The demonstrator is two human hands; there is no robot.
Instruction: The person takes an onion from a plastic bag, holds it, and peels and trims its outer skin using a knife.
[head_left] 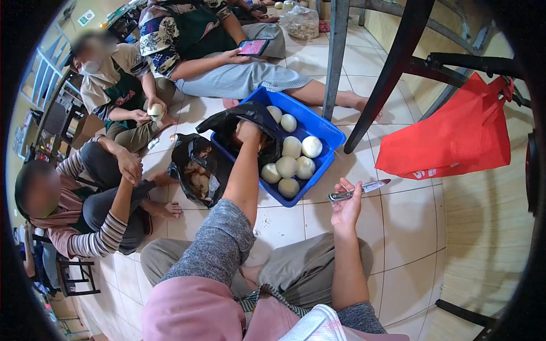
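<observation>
My left hand point(248, 132) reaches down into the mouth of a black plastic bag point(272, 122), which lies over the left part of a blue plastic crate point(335, 136). Its fingers are hidden in the bag, so I cannot tell what they touch. Several round, pale, peeled-looking vegetables point(287, 167) lie in the crate, their exact kind unclear. My right hand point(346, 213), palm up beyond my right knee, is closed on a knife point(372, 186) whose blade points right. A second black bag point(190, 156) holding pale scraps stands open left of the crate.
A red bag point(449, 131) hangs at the right from a dark metal frame point(392, 74). Several people sit around on the tiled floor point(409, 221); one holds a phone point(253, 48), another a pale round vegetable point(155, 112). A clear bag point(300, 23) sits farther back.
</observation>
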